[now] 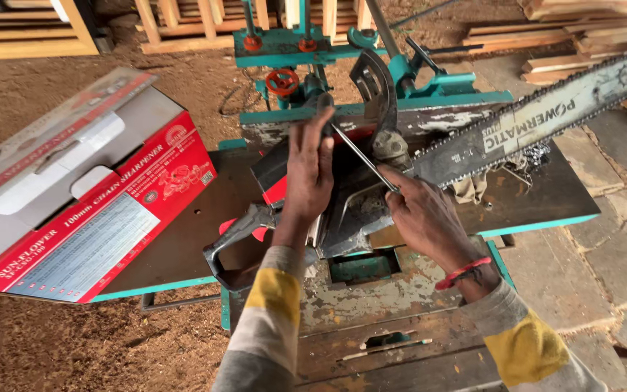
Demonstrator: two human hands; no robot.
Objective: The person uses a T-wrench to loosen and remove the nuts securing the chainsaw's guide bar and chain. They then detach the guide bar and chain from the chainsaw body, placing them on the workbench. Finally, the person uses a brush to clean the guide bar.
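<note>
Both hands grip a thin metal rod (361, 154) over the grey chainsaw body (342, 203) — left hand (308, 170) w/ top end, right hand (422, 210) near toothed chain bar (531, 123); a slip could cut knuckles.

Sawdust lies thick and reddish-brown over the ground (74, 341) on this side, and grey stone paving slabs (611, 261) show to the right. A teal-painted woodworking machine (371, 43) stands in the middle, its dark table (538, 196) scuffed and its paint chipped. Pale timber frames (197, 22) lean along the back, and sawn planks (567, 33) are stacked at the far right. Even daylight falls across everything.
</note>
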